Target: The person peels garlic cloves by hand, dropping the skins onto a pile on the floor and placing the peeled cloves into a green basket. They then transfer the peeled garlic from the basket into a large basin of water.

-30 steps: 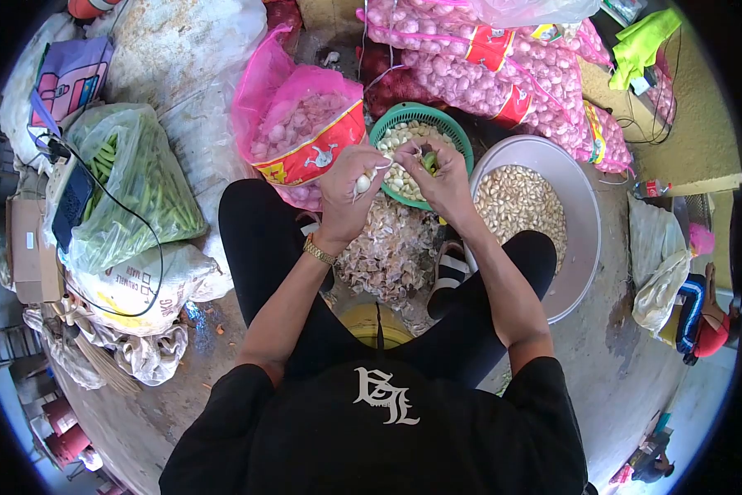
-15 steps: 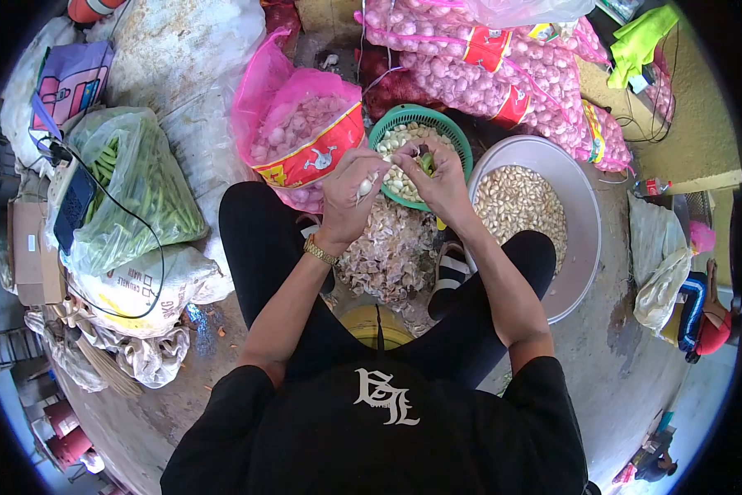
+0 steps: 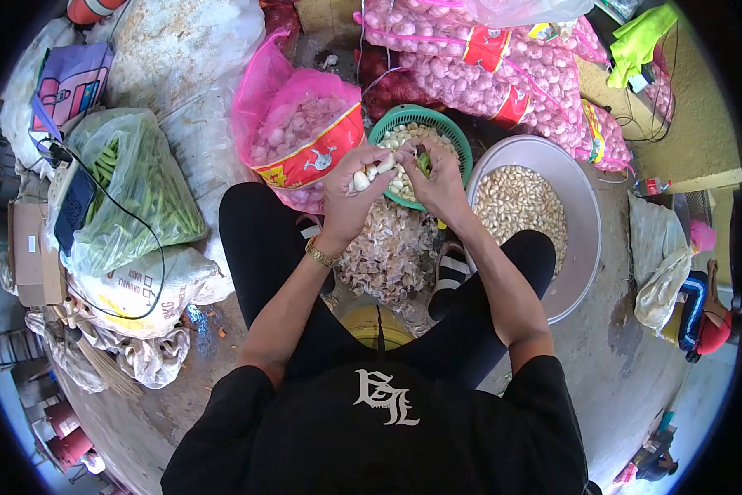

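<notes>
My left hand (image 3: 354, 186) is closed around several white garlic cloves (image 3: 361, 181), which show between the curled fingers. Its fingertips meet those of my right hand (image 3: 437, 183), which grips a small tool with a green handle (image 3: 424, 162); the tool's working end is hidden by the fingers. Both hands are over the near side of a green basket (image 3: 463, 142) that holds peeled garlic cloves (image 3: 412, 136). Below them on the floor lies a heap of papery garlic skins (image 3: 387, 256).
A wide pale basin (image 3: 584, 247) of unpeeled cloves (image 3: 519, 206) stands at the right. An opened pink mesh bag of garlic (image 3: 301, 132) is at the left, and stacked garlic sacks (image 3: 503, 74) lie behind. Farther left is a plastic bag of green beans (image 3: 140, 190).
My left hand has turned and opened slightly, so more white cloves show in it. The fingertips of both hands have come together; the right hand has shifted only a little.
</notes>
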The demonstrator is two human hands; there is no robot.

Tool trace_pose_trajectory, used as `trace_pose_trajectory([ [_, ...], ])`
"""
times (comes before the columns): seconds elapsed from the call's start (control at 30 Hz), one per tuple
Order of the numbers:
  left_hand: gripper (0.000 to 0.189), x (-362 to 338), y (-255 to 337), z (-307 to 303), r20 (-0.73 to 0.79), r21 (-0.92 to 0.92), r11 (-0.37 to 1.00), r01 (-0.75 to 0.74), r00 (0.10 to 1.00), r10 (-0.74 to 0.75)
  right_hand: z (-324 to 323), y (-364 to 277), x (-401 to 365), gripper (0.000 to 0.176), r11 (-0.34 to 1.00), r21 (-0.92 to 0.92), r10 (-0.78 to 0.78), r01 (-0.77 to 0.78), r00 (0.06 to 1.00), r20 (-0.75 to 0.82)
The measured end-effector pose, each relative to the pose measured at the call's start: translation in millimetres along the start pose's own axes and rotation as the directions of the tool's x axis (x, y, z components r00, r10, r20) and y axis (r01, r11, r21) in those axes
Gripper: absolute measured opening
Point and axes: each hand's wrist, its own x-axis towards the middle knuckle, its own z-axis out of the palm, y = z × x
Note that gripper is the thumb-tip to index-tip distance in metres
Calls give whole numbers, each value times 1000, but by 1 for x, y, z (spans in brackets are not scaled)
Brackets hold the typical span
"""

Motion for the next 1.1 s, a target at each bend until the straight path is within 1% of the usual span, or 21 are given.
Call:
trace_pose_trajectory([
  [0.03,29,-1,0,0,10,-76,995,69,998,-68,0,-1,0,18,1000,0,0,0,1000,1],
  [0.07,29,-2,0,0,9,-76,995,69,998,-68,-1,-3,0,17,1000,0,13,-13,1000,-6],
  [0.1,31,-2,0,-1,44,-255,934,251,968,-249,-1,-5,1,17,1000,0,26,-26,1000,-13],
  [0.13,32,-1,1,-2,110,-416,808,417,905,-411,-1,-6,1,17,1000,-1,26,-26,1000,-12],
  [0.17,32,0,2,-1,109,-417,808,417,905,-411,-1,-8,2,16,1000,2,23,-23,1000,-10],
  [0.23,34,4,9,0,119,-585,621,521,813,-570,-1,-9,2,15,1000,5,20,-20,1000,-5],
  [0.3,32,2,4,-3,128,-559,628,542,805,-580,1,-9,1,13,995,-78,-60,59,998,-13],
  [0.37,30,-1,-1,-3,140,-535,632,561,797,-588,1,-11,0,12,994,-92,-57,57,998,10],
  [0.43,26,-3,-2,-3,162,-501,595,628,744,-648,2,-11,-1,11,993,-105,-52,56,998,36],
  [0.47,26,-3,-3,-4,161,-501,596,627,744,-648,2,-10,-1,10,993,-106,-50,55,998,48],
  [0.53,22,-3,-6,-6,167,-494,571,656,716,-678,2,-8,-2,9,993,-109,-48,54,997,60],
  [0.57,22,-3,-8,-7,167,-495,571,655,716,-677,1,-8,-2,8,991,-109,-73,81,995,74],
  [0.63,24,-3,-11,-11,193,-554,537,637,725,-661,2,-8,-1,9,988,-108,-99,109,991,90],
  [0.67,24,-3,-13,-13,192,-554,537,636,726,-661,2,-8,-2,9,987,-85,-128,136,987,99],
  [0.73,25,2,-12,-15,223,-607,482,632,718,-659,2,-9,-2,10,984,-63,-157,164,982,106],
  [0.8,26,5,-12,-20,223,-624,465,628,713,-665,2,-12,-2,19,978,3,-206,207,975,86],
  [0.83,27,6,-12,-22,222,-641,446,625,707,-671,1,-15,-2,19,978,3,-207,207,975,86],
  [0.9,27,8,-8,-25,214,-662,423,619,696,-686,-3,-17,-4,15,982,-84,-151,167,974,170],
  [1.03,27,8,-10,-25,206,-690,380,616,671,-713,-7,-14,-6,17,986,-76,-129,149,965,229],
  [1.1,27,8,-10,-25,208,-684,384,620,670,-712,-9,-18,-7,17,999,37,-41,32,959,281],
])
